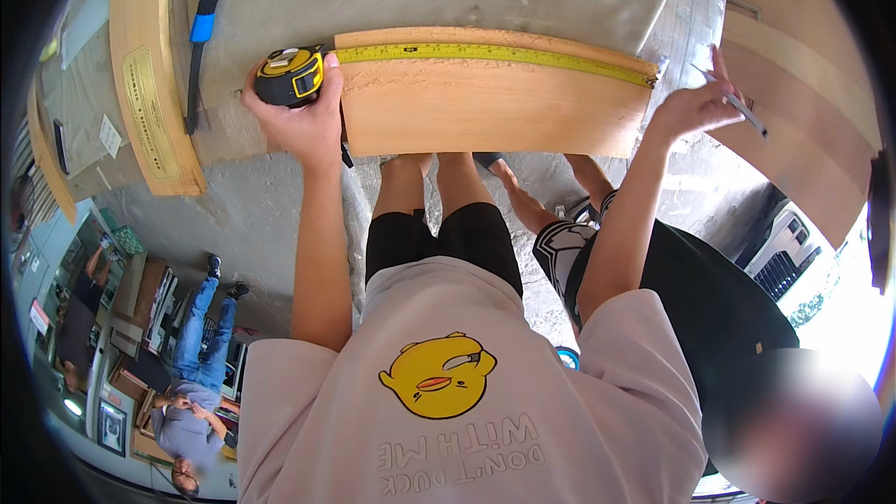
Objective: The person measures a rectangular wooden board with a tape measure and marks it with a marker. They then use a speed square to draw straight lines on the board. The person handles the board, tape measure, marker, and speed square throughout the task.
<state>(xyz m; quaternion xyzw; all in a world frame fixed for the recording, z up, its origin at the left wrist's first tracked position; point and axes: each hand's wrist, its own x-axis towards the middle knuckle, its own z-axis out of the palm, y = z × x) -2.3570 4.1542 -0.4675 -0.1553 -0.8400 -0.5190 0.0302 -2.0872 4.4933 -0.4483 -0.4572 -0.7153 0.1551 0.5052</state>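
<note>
My left hand is wrapped round a black and yellow tape measure at the left end of a pale wooden board. From its case the yellow tape blade runs out to the right along the board's far side. The blade's end lies at the board's right end. Off that end, my right hand is raised with a slim pen or pencil pinched in its fingers. That hand appears apart from the board.
Left of the board lie a long black tool with a blue band and a curved wooden piece bearing a gold label. More wooden sheets stand at the right. A person in dark clothing is close on my right; another in jeans is farther left.
</note>
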